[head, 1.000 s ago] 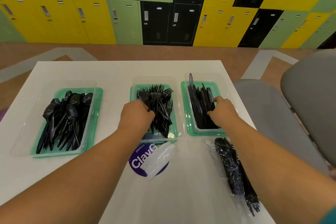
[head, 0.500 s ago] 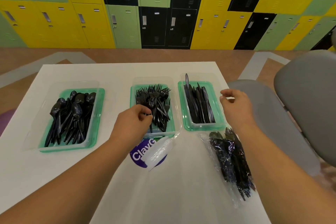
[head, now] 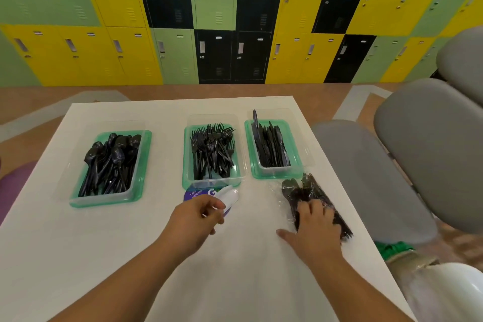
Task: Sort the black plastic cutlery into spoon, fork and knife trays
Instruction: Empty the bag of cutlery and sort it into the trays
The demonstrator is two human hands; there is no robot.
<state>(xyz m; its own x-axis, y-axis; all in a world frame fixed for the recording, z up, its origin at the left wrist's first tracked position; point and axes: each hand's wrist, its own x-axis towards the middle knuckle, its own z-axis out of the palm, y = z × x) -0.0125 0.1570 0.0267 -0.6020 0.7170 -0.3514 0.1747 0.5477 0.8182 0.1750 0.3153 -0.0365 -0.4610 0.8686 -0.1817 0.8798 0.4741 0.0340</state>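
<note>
On the table's [head: 78, 256] right side, the right hand [head: 315, 227] lies with fingers spread across the bagged cutlery [head: 313, 196]; it should pinch one piece. Left hand [head: 194, 219] hangs loosely curled, empty; trays [head: 274, 174] stand beyond

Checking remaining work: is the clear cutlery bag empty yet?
Not empty. The clear bag still holds a bundle of black cutlery, lying on the table under the right hand.

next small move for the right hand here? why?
Probably close the right hand on a few pieces from the wrapped cutlery pile and lift. It already rests on that unsorted pile, while the spoon tray, fork tray and knife tray sit ahead.
</note>
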